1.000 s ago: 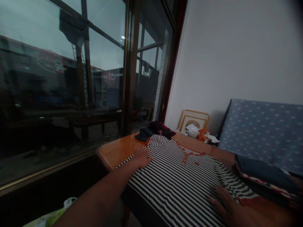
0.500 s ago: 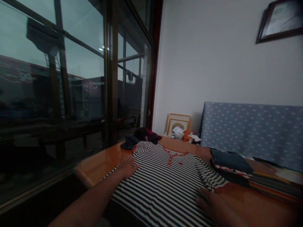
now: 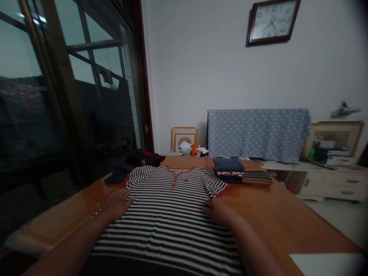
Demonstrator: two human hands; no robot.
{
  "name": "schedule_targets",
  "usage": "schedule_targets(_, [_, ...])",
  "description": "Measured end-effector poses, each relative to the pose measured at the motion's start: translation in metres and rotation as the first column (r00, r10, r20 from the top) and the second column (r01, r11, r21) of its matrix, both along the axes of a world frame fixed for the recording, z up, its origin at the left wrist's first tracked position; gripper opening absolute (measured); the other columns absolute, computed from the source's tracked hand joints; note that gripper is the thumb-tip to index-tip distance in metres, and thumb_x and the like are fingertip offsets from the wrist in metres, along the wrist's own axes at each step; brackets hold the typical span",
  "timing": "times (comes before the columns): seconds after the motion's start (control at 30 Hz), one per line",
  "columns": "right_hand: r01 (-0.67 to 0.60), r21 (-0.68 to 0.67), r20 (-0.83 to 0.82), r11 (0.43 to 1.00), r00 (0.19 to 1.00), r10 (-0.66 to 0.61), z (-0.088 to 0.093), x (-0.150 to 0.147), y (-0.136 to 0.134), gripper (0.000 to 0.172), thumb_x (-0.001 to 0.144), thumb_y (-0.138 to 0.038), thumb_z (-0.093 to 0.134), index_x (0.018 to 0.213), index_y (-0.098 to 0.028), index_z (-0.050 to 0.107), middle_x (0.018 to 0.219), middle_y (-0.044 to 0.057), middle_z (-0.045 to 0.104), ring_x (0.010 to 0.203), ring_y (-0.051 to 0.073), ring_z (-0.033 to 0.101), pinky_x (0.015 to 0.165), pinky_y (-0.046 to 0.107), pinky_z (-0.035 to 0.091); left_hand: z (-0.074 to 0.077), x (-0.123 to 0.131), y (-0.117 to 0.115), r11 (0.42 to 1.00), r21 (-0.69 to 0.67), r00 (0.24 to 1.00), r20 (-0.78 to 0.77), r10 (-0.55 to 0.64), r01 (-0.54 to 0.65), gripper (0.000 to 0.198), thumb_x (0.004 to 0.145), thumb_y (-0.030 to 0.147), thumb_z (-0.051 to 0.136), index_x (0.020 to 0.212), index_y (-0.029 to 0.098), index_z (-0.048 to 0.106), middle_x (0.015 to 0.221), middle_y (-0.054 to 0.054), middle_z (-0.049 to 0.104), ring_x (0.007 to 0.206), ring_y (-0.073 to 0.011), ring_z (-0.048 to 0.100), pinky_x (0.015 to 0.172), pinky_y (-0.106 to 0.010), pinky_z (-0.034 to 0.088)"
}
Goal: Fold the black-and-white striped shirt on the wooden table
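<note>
A black-and-white striped T-shirt (image 3: 163, 214) with red-orange trim at the collar, button placket and sleeve ends lies front side up on the wooden table (image 3: 267, 214). A small patch is on its chest, and slight creases run down the middle. My left hand (image 3: 119, 204) rests on the shirt's left side below the sleeve, fingers stretched out and apart. On the opposite side, just under the right sleeve, my right hand (image 3: 219, 211) touches the fabric with its fingers slightly bent and apart. The shirt's lower end reaches toward my body.
Folded clothes (image 3: 228, 166) and a striped folded garment (image 3: 257, 176) lie beyond the right sleeve. A dark cap (image 3: 143, 156) and dark cloth (image 3: 118, 172) sit at the left. A white sheet (image 3: 324, 263) is at the right front corner. Glass windows (image 3: 100, 65) flank the left side.
My view has swung to the right, bringing the wall clock and white cabinet into sight. My right hand now sits higher along the shirt's side, nearer the sleeve; my left hand stays on its side.
</note>
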State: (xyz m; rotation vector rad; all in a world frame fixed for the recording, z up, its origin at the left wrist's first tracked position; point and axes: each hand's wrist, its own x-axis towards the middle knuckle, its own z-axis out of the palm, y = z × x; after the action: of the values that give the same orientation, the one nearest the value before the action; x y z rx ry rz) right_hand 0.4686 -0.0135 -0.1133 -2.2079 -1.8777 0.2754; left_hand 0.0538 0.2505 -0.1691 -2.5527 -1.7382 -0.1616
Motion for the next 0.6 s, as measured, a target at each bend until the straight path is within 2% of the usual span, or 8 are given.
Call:
schedule_targets(0.3, [-0.025, -0.017, -0.038, 1.000, 0.999, 0.025, -0.010, 0.008, 0.007, 0.028, 0.093, -0.039, 0.052, 0.086, -0.021, 0.073, 0.093, 0.010, 0.076, 0.087, 0.022, 0.069, 0.072, 0.028, 0.040, -0.006, -0.001, 0.005, 0.998, -0.058, 1.000, 0.010, 0.005, -0.004, 0.080, 0.096, 0.067, 0.024, 0.155, 0.015, 0.034, 0.164, -0.016, 0.026, 0.152, -0.0312, 0.020, 0.120, -0.052, 0.017])
schedule_targets(0.5, [-0.057, 0.041, -0.062, 0.998, 0.996, 0.059, -0.018, 0.013, 0.010, 0.030, 0.095, -0.038, 0.048, 0.083, -0.022, 0.071, 0.088, 0.009, 0.075, 0.084, 0.022, 0.069, 0.071, 0.029, 0.039, -0.001, 0.000, -0.006, 0.998, -0.068, 1.000, 0.028, 0.014, -0.012, 0.086, 0.095, 0.072, 0.020, 0.158, 0.015, 0.029, 0.165, -0.017, 0.018, 0.154, -0.0308, 0.013, 0.121, -0.051, 0.013])
schedule_targets(0.6, [-0.088, 0.014, -0.068, 0.996, 0.994, 0.089, -0.024, 0.019, 0.012, 0.033, 0.095, -0.038, 0.046, 0.080, -0.023, 0.071, 0.084, 0.009, 0.075, 0.083, 0.023, 0.070, 0.071, 0.030, 0.039, 0.001, 0.002, -0.012, 0.997, -0.070, 0.999, 0.040, 0.018, -0.015, 0.087, 0.094, 0.073, 0.016, 0.158, 0.015, 0.027, 0.166, -0.015, 0.015, 0.154, -0.0307, 0.013, 0.121, -0.051, 0.011])
